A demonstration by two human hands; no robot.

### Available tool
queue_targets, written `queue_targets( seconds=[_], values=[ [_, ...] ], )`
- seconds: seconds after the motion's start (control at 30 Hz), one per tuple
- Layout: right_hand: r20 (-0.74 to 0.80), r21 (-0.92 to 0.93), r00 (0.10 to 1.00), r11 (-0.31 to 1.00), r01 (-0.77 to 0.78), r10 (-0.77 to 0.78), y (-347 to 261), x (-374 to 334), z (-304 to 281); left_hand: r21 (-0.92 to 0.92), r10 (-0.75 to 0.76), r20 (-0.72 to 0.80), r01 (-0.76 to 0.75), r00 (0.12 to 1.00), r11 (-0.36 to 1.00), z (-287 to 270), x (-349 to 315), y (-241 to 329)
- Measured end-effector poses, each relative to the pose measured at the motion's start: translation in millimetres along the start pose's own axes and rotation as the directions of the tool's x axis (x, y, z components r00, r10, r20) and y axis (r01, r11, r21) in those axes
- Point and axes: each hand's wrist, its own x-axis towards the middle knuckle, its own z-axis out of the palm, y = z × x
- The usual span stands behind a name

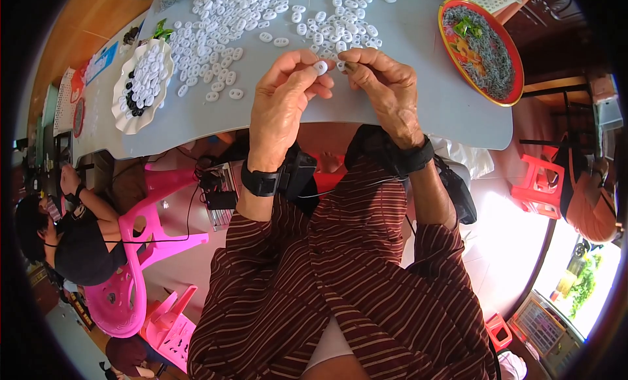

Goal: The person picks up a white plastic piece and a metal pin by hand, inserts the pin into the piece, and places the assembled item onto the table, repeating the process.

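Note:
My left hand (288, 86) pinches a small white oval plastic piece (320, 67) between thumb and fingers, held up over the near part of the grey table (458, 115). Close beside it, the thumb and forefinger of my right hand (386, 86) are pressed together. A bit of white shows at those fingertips, but whether it is held or lies behind them I cannot tell. Beyond my hands, many similar white pieces with two holes (222, 27) are spread in loose heaps, some reaching close to my fingertips.
A scalloped white dish (124, 123) at the left holds white and black pieces. On the right stands a red-rimmed round tray (521, 72) full of small dark grey parts. Pink chairs (134, 282) and a seated person (78, 242) are at the left; a red stool (540, 184) is at the right.

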Motion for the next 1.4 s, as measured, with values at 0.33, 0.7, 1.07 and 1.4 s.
queue_targets(
  seconds=[0.33, 0.7, 1.07, 1.4],
  values=[
    [0.082, 0.017, 0.996, 1.0, 0.021, -0.023, 6, 0, 0, -0.008, 0.029, -0.006, -0.029, 1.0, 1.0, 2, 0, -9],
    [0.083, 0.069, 0.996, 0.998, 0.009, -0.015, 9, 0, 0, 0.005, 0.064, -0.024, -0.064, 0.998, 0.998, 9, -5, -16],
    [0.063, -0.008, 0.998, 1.0, 0.027, -0.027, 0, -1, 5, 0.327, 0.17, 0.059, -0.18, 0.984, 0.928, 9, -6, -14],
    [0.11, 0.028, 0.994, 0.999, 0.023, -0.026, -1, -2, 0, 0.141, 0.093, -0.092, -0.08, 0.991, 0.987, 4, 0, -6]
  ],
)
